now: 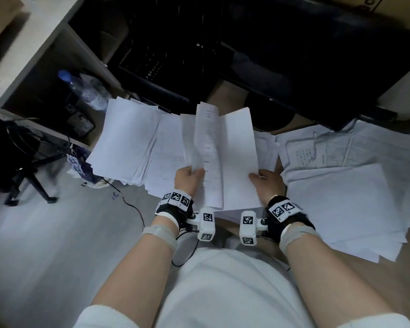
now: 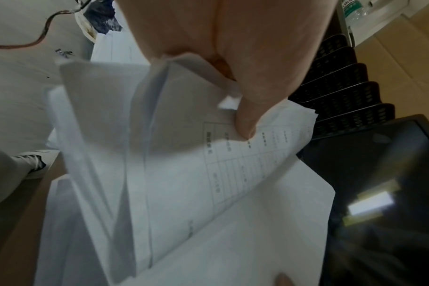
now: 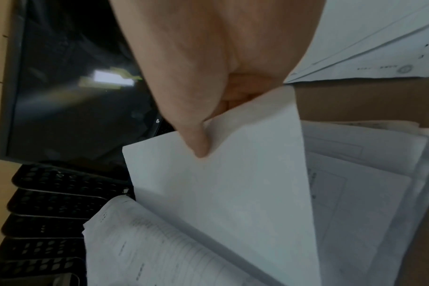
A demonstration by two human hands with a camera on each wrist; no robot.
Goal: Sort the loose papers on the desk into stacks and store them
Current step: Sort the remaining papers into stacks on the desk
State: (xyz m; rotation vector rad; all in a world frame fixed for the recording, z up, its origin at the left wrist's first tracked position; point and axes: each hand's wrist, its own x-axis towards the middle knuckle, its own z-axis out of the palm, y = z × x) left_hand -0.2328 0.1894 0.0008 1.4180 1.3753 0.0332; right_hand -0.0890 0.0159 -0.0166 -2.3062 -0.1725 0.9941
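Both hands hold a fanned bundle of white papers (image 1: 219, 152) above the desk. My left hand (image 1: 189, 178) pinches the bundle's lower left edge; in the left wrist view the thumb (image 2: 247, 123) presses on a sheet printed with a table (image 2: 238, 166). My right hand (image 1: 268, 182) pinches a blank white sheet (image 3: 233, 193) at the bundle's lower right corner, thumb on top. A neat stack of papers (image 1: 126, 138) lies to the left. Loose printed sheets (image 1: 341, 176) spread over the desk to the right.
A black mesh tiered tray (image 1: 156, 67) stands behind the papers, seen also in the wrist view as stacked black shelves (image 2: 340, 87). A dark monitor (image 3: 74, 87) stands at the back right. A plastic water bottle (image 1: 83, 88) sits at the left; a cable (image 1: 130, 204) lies on the floor.
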